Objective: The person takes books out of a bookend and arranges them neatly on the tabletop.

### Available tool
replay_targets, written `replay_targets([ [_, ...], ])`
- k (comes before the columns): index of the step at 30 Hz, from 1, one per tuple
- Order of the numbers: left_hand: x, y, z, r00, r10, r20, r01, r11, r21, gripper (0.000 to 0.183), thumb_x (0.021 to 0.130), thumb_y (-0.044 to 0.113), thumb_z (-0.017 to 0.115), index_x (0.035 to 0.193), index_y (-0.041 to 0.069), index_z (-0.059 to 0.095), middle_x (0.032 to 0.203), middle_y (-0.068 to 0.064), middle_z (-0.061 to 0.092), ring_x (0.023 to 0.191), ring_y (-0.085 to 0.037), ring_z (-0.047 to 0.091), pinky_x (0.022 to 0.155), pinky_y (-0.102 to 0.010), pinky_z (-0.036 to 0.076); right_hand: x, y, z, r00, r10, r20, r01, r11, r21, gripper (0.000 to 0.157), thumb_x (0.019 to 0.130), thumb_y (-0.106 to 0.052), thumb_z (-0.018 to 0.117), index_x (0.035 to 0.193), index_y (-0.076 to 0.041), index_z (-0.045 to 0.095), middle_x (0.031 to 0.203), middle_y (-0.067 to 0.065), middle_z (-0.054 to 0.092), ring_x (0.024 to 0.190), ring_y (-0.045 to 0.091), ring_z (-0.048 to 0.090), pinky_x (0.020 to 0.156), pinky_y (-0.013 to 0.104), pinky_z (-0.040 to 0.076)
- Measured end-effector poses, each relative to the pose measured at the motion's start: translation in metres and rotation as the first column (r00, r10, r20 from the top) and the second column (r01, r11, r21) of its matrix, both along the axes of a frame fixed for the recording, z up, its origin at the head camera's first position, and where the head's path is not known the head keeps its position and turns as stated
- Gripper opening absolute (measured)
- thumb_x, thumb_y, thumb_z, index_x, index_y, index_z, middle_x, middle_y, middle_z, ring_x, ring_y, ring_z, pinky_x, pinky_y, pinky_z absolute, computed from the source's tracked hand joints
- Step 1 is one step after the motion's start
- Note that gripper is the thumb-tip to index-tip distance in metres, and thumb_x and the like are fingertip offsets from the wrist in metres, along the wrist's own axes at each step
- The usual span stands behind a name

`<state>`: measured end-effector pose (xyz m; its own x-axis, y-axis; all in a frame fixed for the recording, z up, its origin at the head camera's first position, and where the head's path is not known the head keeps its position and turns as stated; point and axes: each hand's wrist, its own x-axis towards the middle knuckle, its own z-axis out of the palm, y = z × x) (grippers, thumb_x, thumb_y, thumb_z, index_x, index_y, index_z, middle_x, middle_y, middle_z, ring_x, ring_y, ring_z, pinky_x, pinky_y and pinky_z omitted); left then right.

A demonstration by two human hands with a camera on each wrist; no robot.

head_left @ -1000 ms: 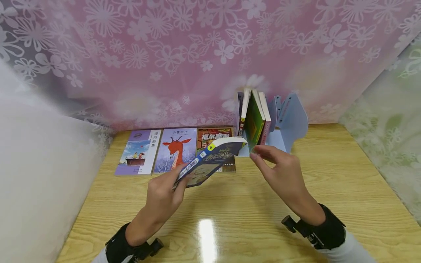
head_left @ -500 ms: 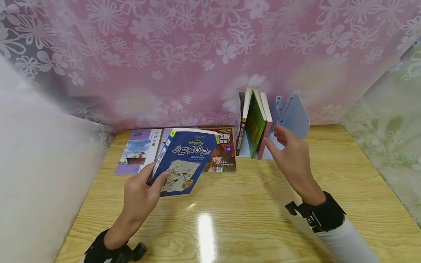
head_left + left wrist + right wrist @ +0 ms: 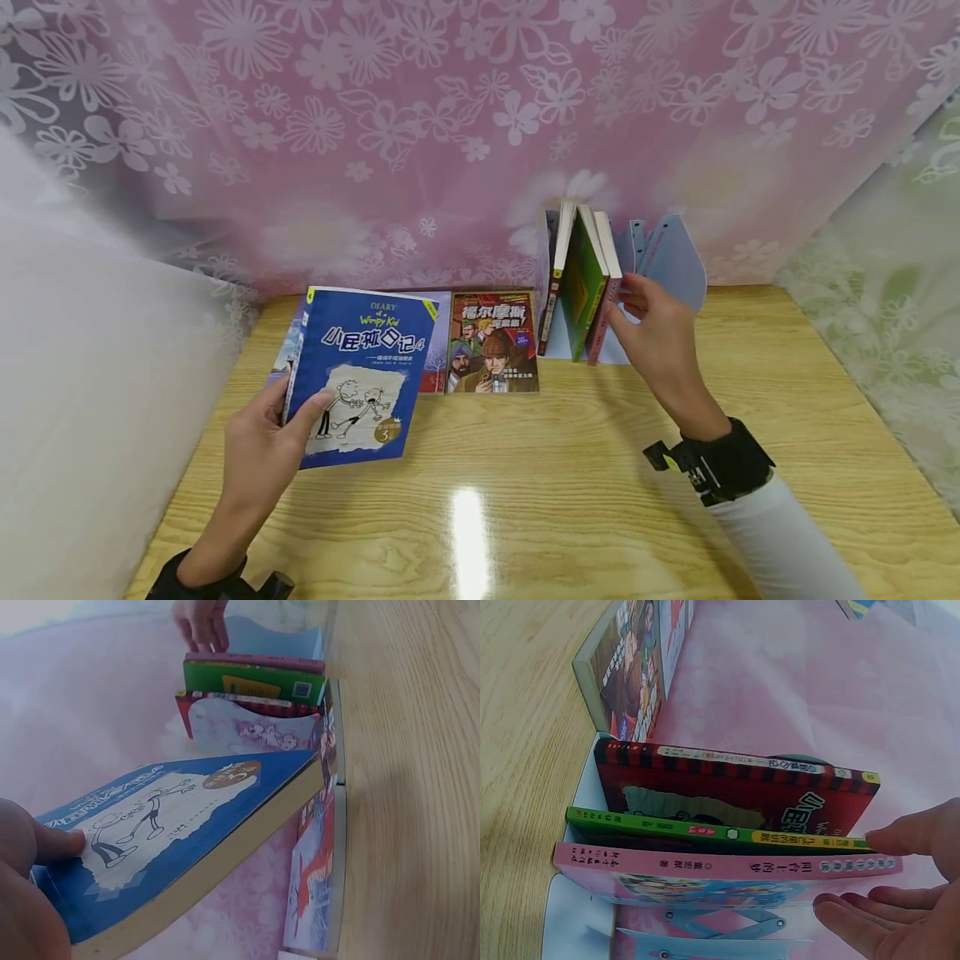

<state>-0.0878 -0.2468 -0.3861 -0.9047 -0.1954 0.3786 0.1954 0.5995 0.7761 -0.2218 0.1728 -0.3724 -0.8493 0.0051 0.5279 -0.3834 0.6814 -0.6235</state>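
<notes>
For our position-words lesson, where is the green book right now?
In the head view, the green book stands right of centre in the blue rack, between the upright red book and the pink book.

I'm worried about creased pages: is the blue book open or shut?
Shut: in the left wrist view, the left hand holds the blue book with its cover flat against the pages.

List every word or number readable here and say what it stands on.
"DIARY of a Wimpy Kid": blue book in the left hand
"小屁孩日记4": same cover
"3": seal on that cover
"福尔摩斯": flat red book
"阳台上的梦": pink book's spine
"小屁", then hidden: upright red book
Too small or blurred: smaller print, green book's spine
</notes>
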Motion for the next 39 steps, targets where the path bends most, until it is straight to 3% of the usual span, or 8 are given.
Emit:
replay_targets([
  [5,0.005,-0.017,0.000,0.987,0.046,0.153,-0.057,0.996,0.066,0.041,0.089,0.037,0.065,0.120,0.011,0.062,0.092,-0.012,0.072,0.068,-0.013,0.068,0.055,-0.028,0.056,-0.006,0.000,-0.002,1.000,0.024,0.015,-0.024,1.000,-0.011,0.042,0.085,-0.006,0.066,0.123,0.007,0.054,0.112,0.025,0.063,0.095,0.033,0.064,0.079,0.046,0.053],
  [11,0.008,-0.038,-0.004,0.960,0.074,0.269,-0.113,0.985,0.134,0.052,0.088,0.040,0.066,0.123,0.003,0.058,0.087,-0.008,0.072,0.067,-0.021,0.068,0.054,-0.034,0.056,-0.011,0.001,-0.004,0.999,0.030,0.043,-0.030,1.000,-0.002,0.043,0.084,-0.003,0.064,0.124,0.009,0.053,0.111,0.025,0.063,0.095,0.033,0.064,0.079,0.045,0.054],
  [20,0.011,-0.063,-0.018,0.930,0.082,0.358,-0.167,0.962,0.216,0.058,0.086,0.035,0.070,0.125,-0.004,0.054,0.079,0.006,0.071,0.065,-0.024,0.068,0.052,-0.037,0.056,-0.015,0.000,-0.005,0.995,0.034,0.098,-0.034,0.999,0.003,0.045,0.084,-0.002,0.064,0.125,0.009,0.051,0.114,0.026,0.061,0.100,0.034,0.062,0.080,0.046,0.053],
  [26,0.014,-0.078,-0.026,0.898,0.039,0.437,-0.186,0.936,0.299,0.062,0.084,0.032,0.072,0.127,-0.007,0.050,0.075,0.006,0.071,0.063,-0.025,0.067,0.051,-0.038,0.055,-0.016,0.001,-0.006,0.992,0.025,0.126,-0.028,0.999,0.018,0.045,0.083,-0.002,0.063,0.125,0.009,0.050,0.114,0.026,0.061,0.100,0.035,0.062,0.079,0.046,0.054],
  [32,0.015,-0.091,-0.035,0.879,0.027,0.476,-0.208,0.920,0.332,0.065,0.084,0.032,0.073,0.130,-0.008,0.047,0.075,0.008,0.071,0.063,-0.024,0.067,0.052,-0.038,0.055,-0.017,0.002,-0.007,0.987,0.025,0.158,-0.028,0.999,0.017,0.044,0.084,-0.002,0.062,0.125,0.006,0.051,0.115,0.025,0.061,0.101,0.034,0.062,0.080,0.044,0.054],
  [39,0.019,-0.105,-0.043,0.836,0.027,0.549,-0.246,0.911,0.330,0.078,0.085,0.037,0.071,0.139,-0.008,0.037,0.076,0.013,0.069,0.066,-0.021,0.067,0.056,-0.036,0.056,-0.017,0.000,-0.008,0.985,0.033,0.170,-0.035,0.999,0.010,0.044,0.083,-0.003,0.063,0.125,0.006,0.051,0.115,0.025,0.061,0.101,0.033,0.062,0.081,0.045,0.053],
])
